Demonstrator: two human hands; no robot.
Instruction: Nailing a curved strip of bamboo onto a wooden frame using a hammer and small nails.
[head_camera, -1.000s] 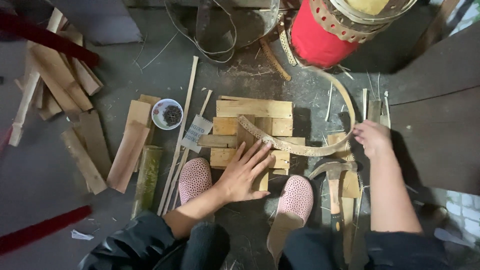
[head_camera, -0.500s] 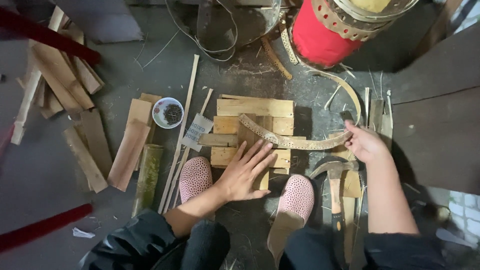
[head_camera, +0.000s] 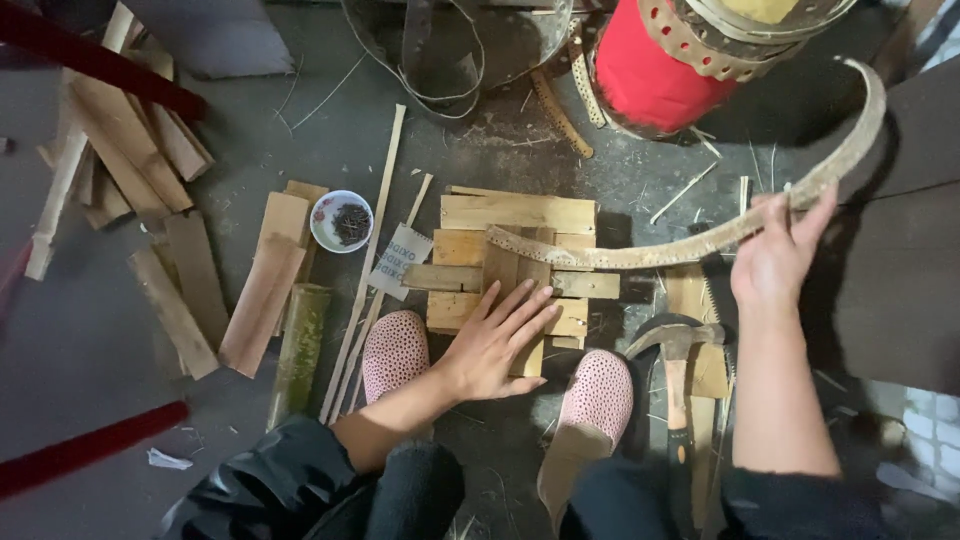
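Observation:
My left hand (head_camera: 497, 342) lies flat, fingers spread, on a small stack of wooden blocks (head_camera: 520, 265) on the floor between my pink dotted slippers (head_camera: 395, 352). My right hand (head_camera: 775, 255) grips a long curved bamboo strip (head_camera: 700, 240) with small holes along it. One end of the strip rests on the blocks; the other arcs up to the right at shoulder height. A hammer (head_camera: 676, 345) lies on the floor just below my right hand.
A small bowl of dark nails (head_camera: 341, 221) sits left of the blocks, beside thin sticks (head_camera: 370, 270) and flat wood pieces (head_camera: 262, 290). More planks (head_camera: 120, 160) pile at far left. A red drum with a perforated band (head_camera: 655, 70) stands at the top.
My right hand took hold of the curved strip and lifted its right end up off the floor. My left hand stayed pressed on the blocks.

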